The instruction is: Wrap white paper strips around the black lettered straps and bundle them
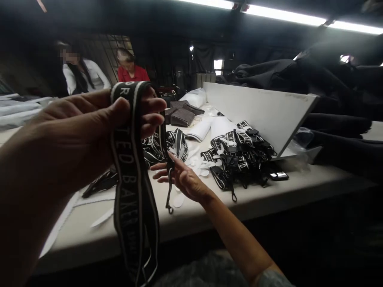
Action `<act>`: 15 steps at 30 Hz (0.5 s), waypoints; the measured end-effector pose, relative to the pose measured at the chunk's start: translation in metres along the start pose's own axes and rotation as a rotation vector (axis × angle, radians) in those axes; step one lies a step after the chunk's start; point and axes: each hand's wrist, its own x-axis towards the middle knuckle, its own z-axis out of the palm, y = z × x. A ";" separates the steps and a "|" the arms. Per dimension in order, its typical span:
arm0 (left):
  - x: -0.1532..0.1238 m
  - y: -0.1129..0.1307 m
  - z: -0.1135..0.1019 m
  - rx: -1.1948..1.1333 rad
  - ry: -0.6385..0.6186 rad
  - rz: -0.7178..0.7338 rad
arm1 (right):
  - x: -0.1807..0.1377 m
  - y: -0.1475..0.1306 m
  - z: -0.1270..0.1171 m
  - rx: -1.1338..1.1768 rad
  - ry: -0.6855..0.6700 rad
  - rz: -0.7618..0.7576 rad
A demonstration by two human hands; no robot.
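Observation:
My left hand [80,123], raised close to the camera, grips a black webbing strap [128,175] with white edge lines and white lettering. A long loop of it hangs below the thumb and fingers. Further off over the table, my right hand [190,179] pinches the strap's narrow end between thumb and forefinger, its other fingers stretched out. A thin cord with a small metal-looking end dangles beneath that pinch. Behind the right hand lie loose matching straps [181,143] and white oval tags [203,164]. A heap of bundled straps [239,155] rests to the right.
A white upright panel [257,111] stands behind the heap, and a dark phone-like object [279,175] lies beside it. Brown pouches [181,115] sit farther back. Dark fabric [329,79] is piled at right. Two people, one in red [134,73], are across the room.

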 end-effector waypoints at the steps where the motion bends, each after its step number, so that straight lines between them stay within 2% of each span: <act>1: 0.002 0.000 0.006 0.036 -0.052 -0.047 | -0.001 0.003 0.006 0.011 -0.020 -0.002; 3: 0.008 -0.001 0.015 0.078 -0.076 -0.115 | -0.004 0.008 0.018 -0.029 0.007 0.036; 6: 0.017 -0.004 0.016 0.059 0.082 -0.133 | -0.013 0.018 0.033 -0.099 0.057 0.119; 9: 0.022 -0.010 0.008 0.026 0.186 -0.124 | -0.024 0.025 0.043 0.005 -0.023 0.189; 12: 0.022 -0.019 0.001 0.027 0.199 -0.128 | -0.034 0.028 0.046 0.170 -0.077 0.244; 15: 0.019 -0.031 -0.002 -0.006 0.136 -0.111 | -0.039 0.029 0.041 0.326 -0.109 0.297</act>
